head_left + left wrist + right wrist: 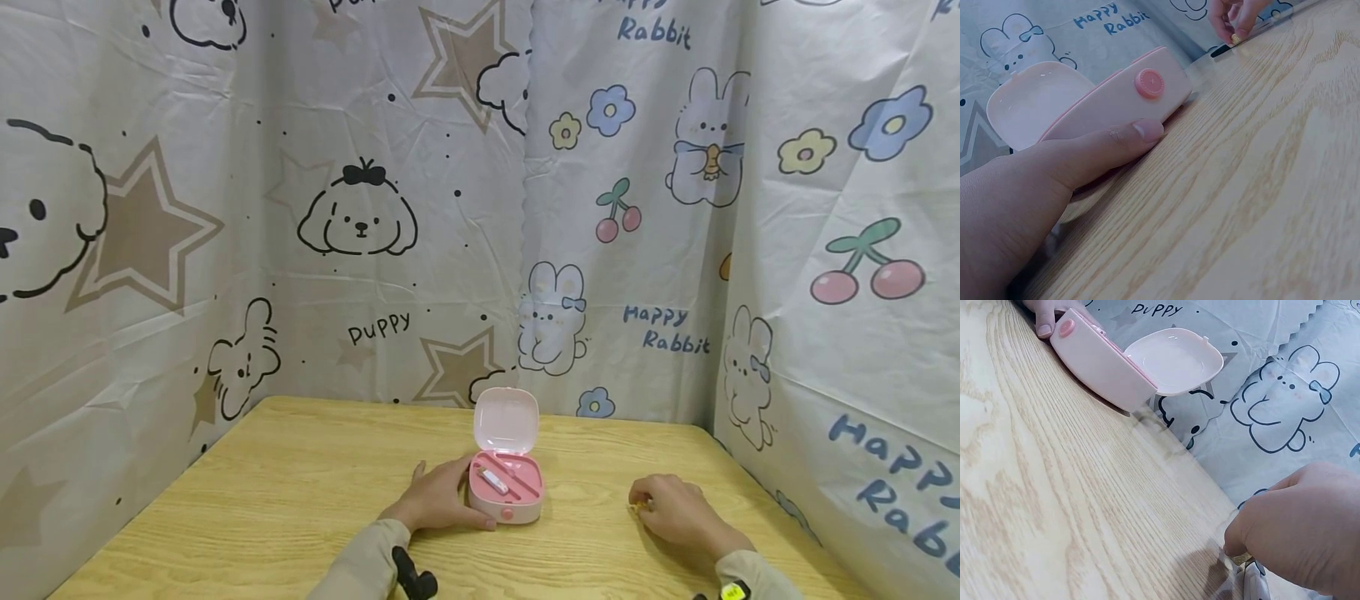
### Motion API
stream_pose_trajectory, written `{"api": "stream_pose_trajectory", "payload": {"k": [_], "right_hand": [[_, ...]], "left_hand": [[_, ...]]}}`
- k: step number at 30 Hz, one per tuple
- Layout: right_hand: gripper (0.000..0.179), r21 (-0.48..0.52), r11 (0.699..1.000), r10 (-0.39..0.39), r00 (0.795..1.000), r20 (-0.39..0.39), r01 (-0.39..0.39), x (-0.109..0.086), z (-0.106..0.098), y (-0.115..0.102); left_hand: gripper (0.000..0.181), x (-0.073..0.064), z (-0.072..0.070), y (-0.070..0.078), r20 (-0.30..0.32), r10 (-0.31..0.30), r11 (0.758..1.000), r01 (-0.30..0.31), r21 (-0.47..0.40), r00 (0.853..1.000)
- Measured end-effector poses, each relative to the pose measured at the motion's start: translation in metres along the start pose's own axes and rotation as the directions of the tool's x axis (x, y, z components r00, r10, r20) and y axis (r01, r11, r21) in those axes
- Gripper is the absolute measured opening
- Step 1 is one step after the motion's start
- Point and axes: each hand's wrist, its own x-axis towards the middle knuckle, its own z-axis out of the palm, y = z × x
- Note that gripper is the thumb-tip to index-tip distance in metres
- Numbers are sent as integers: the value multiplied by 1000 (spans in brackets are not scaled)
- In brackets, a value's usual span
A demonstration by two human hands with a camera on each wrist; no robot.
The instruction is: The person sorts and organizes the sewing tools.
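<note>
A pink box (506, 510) with a round button on its front stands on the table, its pale lid (507, 421) swung up. Inside, a small white item (493, 481) with a brownish end lies in the pink tray beside a slanted bar. My left hand (438, 497) holds the box from its left side, the thumb (1122, 140) along the front below the button. Off to the right, my right hand (675, 510) pinches a small gold-coloured piece (1235, 39) low over the tabletop. Under that hand, a whitish, shiny object (1255, 582) shows partly; its kind cannot be told.
The wood-grain table (300, 467) is bounded at the back and sides by printed curtains (360, 292) with puppies, rabbits and stars. A dark strap piece (414, 575) sits on the left wrist, and a device with a yellow face (734, 592) on the right.
</note>
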Motion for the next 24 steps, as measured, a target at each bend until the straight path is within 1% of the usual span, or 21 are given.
{"api": "stream_pose_trajectory", "payload": {"k": [10,16,24], "right_hand": [[19,3,1000,-24,1000,10,24,6,-5,-4],[18,17,999,-41,999,-8,41,11,-9,-9],[17,10,992,-124,992,-27,125,14,-13,-15]], "left_hand": [[111,1,0,1,-3,7,1000,-7,-6,1000],[110,0,-1,1,-2,3,1000,-3,-6,1000],[111,2,2,-2,-1,-2,1000,2,-6,1000]]}}
